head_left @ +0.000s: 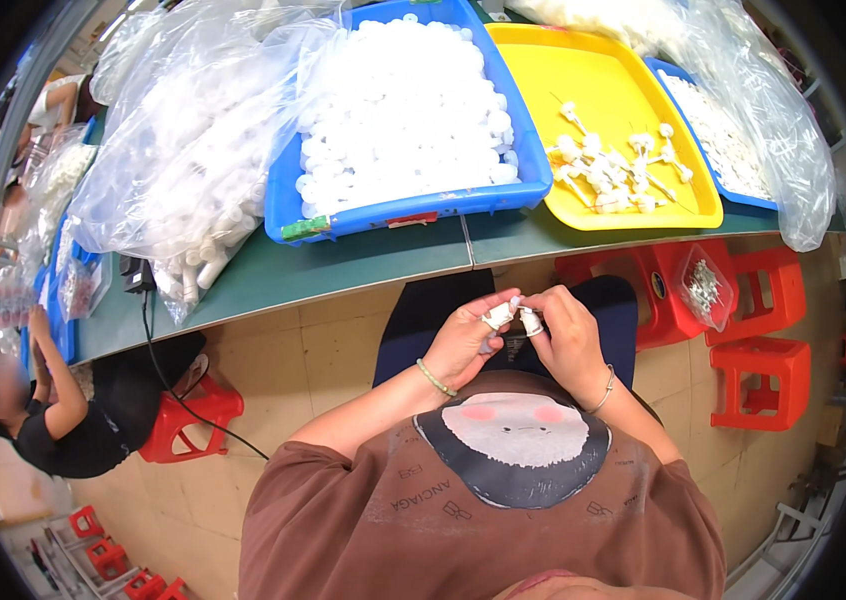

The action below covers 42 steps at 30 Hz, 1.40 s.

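Below the green table's front edge [373, 262], over the lap: left hand [463, 345] and right hand [568, 340] meet fingertip to fingertip, both pinched on a small white plastic part [515, 316], smooth and stubby, held between them. Left hand also carries a pale taped fingertip.

On the table: blue plastic tray [413, 208], heaped with round white caps, near the front edge; yellow plastic tray [678, 215] beside it, holding scattered white stemmed pieces. Crinkled clear plastic bags [193, 150] sag over the table's left end. Open tiled floor below; red plastic stools [758, 365] stand at the right.
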{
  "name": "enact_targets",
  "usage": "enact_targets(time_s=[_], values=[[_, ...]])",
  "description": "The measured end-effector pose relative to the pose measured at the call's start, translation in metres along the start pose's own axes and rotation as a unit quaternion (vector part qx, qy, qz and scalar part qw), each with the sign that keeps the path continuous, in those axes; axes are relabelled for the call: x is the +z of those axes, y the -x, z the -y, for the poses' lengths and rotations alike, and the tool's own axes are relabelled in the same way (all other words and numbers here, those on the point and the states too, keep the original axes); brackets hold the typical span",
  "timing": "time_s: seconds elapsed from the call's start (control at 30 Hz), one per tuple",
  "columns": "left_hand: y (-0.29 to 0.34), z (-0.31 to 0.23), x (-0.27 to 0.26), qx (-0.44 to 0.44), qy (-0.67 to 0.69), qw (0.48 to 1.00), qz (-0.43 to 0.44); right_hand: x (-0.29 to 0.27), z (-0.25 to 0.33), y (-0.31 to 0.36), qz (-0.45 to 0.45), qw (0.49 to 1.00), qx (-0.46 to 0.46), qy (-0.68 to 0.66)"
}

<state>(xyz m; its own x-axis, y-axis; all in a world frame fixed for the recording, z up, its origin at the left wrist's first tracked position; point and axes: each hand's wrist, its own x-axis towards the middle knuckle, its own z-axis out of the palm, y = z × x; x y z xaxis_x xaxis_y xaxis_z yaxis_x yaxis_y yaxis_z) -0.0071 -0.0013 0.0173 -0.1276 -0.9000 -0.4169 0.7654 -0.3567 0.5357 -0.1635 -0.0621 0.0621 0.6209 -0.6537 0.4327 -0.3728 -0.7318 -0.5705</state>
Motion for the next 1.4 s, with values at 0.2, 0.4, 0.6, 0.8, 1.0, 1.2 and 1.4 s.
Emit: enact_targets(time_s=[0.2,0.4,0.6,0.8,1.0,1.2,1.4], values=[[-0.003,0.005,-0.005,-0.004,-0.006,1.0,0.008,0.001,0.0,0.002,0.017,0.986,0.112,-0.124],[-0.001,0.005,-0.005,0.027,-0.053,0.998,0.002,0.005,-0.001,0.008,0.049,0.972,0.163,-0.162],[0.0,0.008,-0.007,0.038,-0.067,0.997,0.028,-0.002,-0.005,0.003,0.123,0.848,0.324,-0.401],[-0.002,0.012,-0.008,-0.014,0.016,0.999,0.035,0.008,0.006,0.005,0.025,0.998,-0.044,0.033],[0.0,0.008,-0.004,0.011,0.017,0.998,0.063,-0.002,0.016,0.003,0.002,1.0,0.016,0.002],[0.003,0.003,-0.004,0.018,-0.032,0.999,0.023,-0.011,0.008,-0.001,0.007,0.997,0.039,-0.065],[0.002,0.003,0.002,-0.005,-0.038,0.999,0.02,-0.01,-0.013,0.014,0.069,0.888,0.267,-0.369]])
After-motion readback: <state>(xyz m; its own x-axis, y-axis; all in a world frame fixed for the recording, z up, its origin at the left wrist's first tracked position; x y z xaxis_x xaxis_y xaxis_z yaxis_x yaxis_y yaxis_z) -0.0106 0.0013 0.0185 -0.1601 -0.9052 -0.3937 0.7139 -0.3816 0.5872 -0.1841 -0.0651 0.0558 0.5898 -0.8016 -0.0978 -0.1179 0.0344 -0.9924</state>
